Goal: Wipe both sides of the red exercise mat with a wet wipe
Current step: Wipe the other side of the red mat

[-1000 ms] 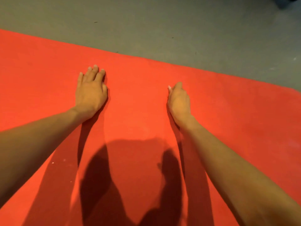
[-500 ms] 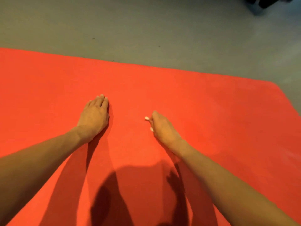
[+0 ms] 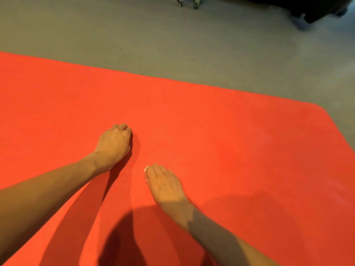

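Grey floor point(image 3: 134, 35), red mat point(image 3: 230, 141) flat on it. My left hand point(image 3: 115, 143) rests on the mat, fingers curled under, gripping nothing I can see. My right hand point(image 3: 165, 185) lies flat, pressing the wet wipe point(image 3: 146, 168); only a white sliver shows

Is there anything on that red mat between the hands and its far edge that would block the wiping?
Nothing visible does. The right hand presses a white wipe, mostly hidden beneath it, on the red mat; the left hand rests beside it. Only bare mat lies ahead.
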